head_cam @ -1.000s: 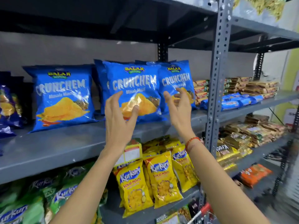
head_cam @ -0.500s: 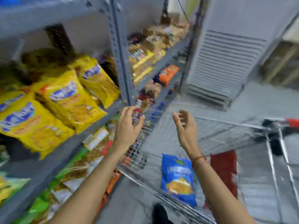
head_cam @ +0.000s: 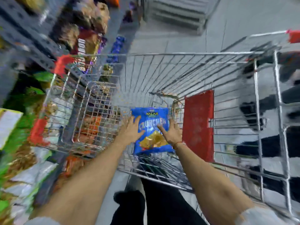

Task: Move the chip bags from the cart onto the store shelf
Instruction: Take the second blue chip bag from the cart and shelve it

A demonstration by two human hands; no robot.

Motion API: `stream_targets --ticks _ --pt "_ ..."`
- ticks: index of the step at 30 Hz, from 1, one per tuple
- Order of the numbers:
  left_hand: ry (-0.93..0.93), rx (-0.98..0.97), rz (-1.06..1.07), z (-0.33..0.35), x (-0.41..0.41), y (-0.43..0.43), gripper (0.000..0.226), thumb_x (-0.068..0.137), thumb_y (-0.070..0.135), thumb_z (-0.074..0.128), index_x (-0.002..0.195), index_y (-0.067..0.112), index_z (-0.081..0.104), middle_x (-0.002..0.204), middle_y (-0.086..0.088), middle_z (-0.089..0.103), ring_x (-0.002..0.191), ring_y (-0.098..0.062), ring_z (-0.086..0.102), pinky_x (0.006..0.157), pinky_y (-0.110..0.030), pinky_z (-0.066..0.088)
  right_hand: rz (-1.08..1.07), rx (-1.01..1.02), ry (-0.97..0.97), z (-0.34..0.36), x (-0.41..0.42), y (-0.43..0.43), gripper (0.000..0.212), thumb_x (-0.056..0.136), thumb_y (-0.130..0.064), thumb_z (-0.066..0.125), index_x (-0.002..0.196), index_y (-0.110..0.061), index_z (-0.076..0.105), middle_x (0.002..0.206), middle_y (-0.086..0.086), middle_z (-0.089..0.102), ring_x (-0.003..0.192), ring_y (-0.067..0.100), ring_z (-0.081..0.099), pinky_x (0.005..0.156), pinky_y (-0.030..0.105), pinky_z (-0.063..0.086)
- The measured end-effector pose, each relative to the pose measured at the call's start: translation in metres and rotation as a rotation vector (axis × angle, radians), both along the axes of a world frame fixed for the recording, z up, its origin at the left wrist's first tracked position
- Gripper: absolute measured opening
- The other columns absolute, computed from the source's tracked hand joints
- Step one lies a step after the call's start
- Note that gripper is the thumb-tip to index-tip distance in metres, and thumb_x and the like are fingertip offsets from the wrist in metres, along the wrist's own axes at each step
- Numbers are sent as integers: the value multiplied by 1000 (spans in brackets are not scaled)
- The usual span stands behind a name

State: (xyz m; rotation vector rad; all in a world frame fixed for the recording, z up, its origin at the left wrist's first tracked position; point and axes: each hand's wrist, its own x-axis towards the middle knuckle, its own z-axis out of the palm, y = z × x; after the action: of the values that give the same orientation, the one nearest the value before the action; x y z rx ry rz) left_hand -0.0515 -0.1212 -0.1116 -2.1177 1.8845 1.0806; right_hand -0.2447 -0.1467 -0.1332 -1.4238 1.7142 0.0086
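A blue chip bag [head_cam: 151, 127] with yellow chips printed on it lies flat at the bottom of the wire shopping cart [head_cam: 178, 73]. Both my arms reach down into the cart. My left hand [head_cam: 131, 129] hovers over the bag's left edge with its fingers spread. At the bag's right edge, my right hand [head_cam: 172, 132] is spread too, a red thread round its wrist. Neither hand has closed on the bag. The view is blurred by motion.
The store shelf [head_cam: 24, 38] runs along the left, packed with snack packs in green, brown and yellow. A red flap [head_cam: 198, 125] hangs inside the cart to the right of the bag. Grey floor lies beyond the cart. My dark trouser leg [head_cam: 162, 202] shows below.
My view has swung from the shelf with blue bags down to the cart. Both hands left the shelved bag and dropped into the cart, to either side of the bag lying there.
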Motion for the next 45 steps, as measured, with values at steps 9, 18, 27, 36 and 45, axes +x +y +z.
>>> stream_targets --ticks 9,18,27,36,45 --pt "52 423 120 -73 -20 8 132 58 59 77 143 30 -21 153 -15 -28 142 -42 -6 113 -58 14 -159 149 -152 -79 -11 5 96 79 -61 62 151 -22 12 156 15 24 140 32 31 114 45 30" --pt "259 486 368 -98 -23 14 147 53 27 89 139 27 -30 157 -22 6 143 -36 14 116 -50 18 -287 151 -324 -100 -7 13 104 63 -67 70 147 -27 24 135 5 55 117 25 58 98 49 49" --pt "574 338 621 -64 -12 -3 127 54 -2 86 147 18 2 140 -14 46 104 -23 59 77 -28 57 -183 -161 -187 -72 10 -4 74 81 -60 57 141 -22 39 111 15 70 101 32 65 81 36 47" --pt "695 97 717 16 6 6 113 56 2 86 143 22 16 121 -2 51 84 1 61 61 -17 53 -148 -374 -282 8 32 -18 57 87 -49 59 136 -23 48 62 1 58 69 21 57 64 35 43" --pt "755 -389 645 152 54 22 132 30 46 89 140 33 17 127 3 48 114 -9 52 84 -14 47 -113 -793 -516 168 80 -23 41 89 -37 61 128 -26 58 59 -6 51 50 8 40 51 17 30"
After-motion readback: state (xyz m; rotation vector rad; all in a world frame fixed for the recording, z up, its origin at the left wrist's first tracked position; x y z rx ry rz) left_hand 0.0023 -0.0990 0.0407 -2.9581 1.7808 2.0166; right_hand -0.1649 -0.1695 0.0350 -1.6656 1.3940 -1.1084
